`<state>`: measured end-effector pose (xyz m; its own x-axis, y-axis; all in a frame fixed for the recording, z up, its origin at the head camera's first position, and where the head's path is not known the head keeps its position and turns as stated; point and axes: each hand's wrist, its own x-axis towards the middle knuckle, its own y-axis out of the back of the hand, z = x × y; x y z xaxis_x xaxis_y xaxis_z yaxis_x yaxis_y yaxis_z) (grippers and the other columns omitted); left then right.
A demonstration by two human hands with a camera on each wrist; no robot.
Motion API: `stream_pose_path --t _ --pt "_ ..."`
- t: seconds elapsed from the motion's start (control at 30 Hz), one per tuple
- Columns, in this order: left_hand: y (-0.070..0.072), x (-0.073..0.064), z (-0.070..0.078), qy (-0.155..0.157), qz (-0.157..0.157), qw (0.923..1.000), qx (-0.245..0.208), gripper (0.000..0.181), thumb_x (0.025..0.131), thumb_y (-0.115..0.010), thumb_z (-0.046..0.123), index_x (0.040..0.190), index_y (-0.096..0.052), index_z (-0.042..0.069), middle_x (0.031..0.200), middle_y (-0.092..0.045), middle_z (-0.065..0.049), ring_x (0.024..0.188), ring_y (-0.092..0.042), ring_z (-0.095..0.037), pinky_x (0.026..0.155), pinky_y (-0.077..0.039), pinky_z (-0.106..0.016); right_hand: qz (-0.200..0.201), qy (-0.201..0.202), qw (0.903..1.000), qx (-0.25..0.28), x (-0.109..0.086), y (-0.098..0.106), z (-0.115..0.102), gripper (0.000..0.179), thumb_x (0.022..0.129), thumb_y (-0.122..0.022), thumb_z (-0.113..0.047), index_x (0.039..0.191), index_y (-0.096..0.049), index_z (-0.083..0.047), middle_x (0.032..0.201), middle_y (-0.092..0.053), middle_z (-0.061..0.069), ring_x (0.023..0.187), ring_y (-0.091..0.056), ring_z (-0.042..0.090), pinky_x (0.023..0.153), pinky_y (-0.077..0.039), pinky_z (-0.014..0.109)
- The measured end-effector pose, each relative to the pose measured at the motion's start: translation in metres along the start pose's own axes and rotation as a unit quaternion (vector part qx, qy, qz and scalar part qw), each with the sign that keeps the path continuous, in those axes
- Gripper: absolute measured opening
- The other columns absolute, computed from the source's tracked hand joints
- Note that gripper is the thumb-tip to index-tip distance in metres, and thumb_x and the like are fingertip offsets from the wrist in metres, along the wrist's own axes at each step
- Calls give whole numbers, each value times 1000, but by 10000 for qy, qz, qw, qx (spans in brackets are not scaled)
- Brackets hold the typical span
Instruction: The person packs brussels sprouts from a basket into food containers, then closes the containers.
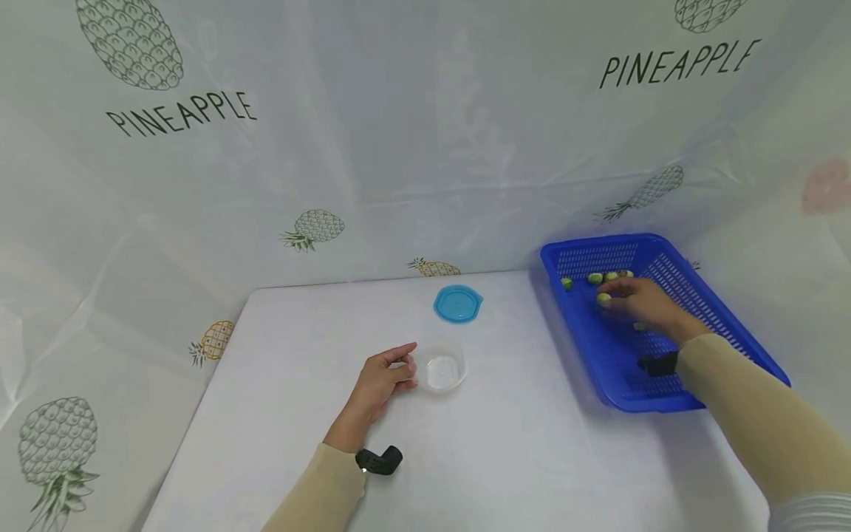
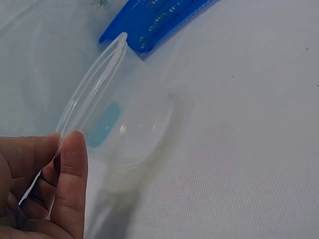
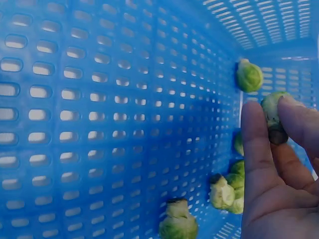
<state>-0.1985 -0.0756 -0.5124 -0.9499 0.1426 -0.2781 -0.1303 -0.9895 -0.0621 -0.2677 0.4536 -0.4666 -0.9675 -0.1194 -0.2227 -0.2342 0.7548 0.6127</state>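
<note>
My left hand pinches the rim of a clear plastic tub between thumb and finger. In the left wrist view the tub shows nothing inside, its wall see-through. Over at the right, my right hand is inside the blue basket and holds a Brussels sprout between thumb and fingers. Up close in the right wrist view, that sprout has its brown cut stem end pointing down. Other Brussels sprouts lie on the basket's slotted floor, several of them near its far end.
A round blue lid lies flat on the white table beyond the tub. The basket's raised walls surround the right hand. Behind the table hangs a pale sheet printed with pineapples.
</note>
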Motion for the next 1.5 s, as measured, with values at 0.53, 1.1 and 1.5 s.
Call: stream_pose_path --t 0.53,1.1,1.5 --pt "1 -2 1 -42 -43 10000 -10 49 96 -69 -7 143 -65 4 110 -57 -8 84 -61 -13 74 -65 -23 270 362 9989 89 -18 -1 -24 54 109 -61 -32 151 -49 -1 152 -51 31 129 -59 49 107 -50 69" --pt "-1 -4 1 -52 4 10000 19 49 96 -69 -7 143 -65 5 111 -57 -8 85 -61 -14 74 -65 -23 957 378 9946 138 -34 -7 -40 57 103 -68 -46 146 -60 -10 150 -57 20 106 -57 -6 109 -50 60" --pt "-2 -6 -1 -15 31 10000 44 49 95 -70 -7 143 -66 5 111 -56 -8 85 -60 -14 74 -65 -23 1272 470 9907 98 -45 -12 -54 51 101 -71 -46 142 -66 -17 125 -69 -15 103 -61 -9 96 -54 32"
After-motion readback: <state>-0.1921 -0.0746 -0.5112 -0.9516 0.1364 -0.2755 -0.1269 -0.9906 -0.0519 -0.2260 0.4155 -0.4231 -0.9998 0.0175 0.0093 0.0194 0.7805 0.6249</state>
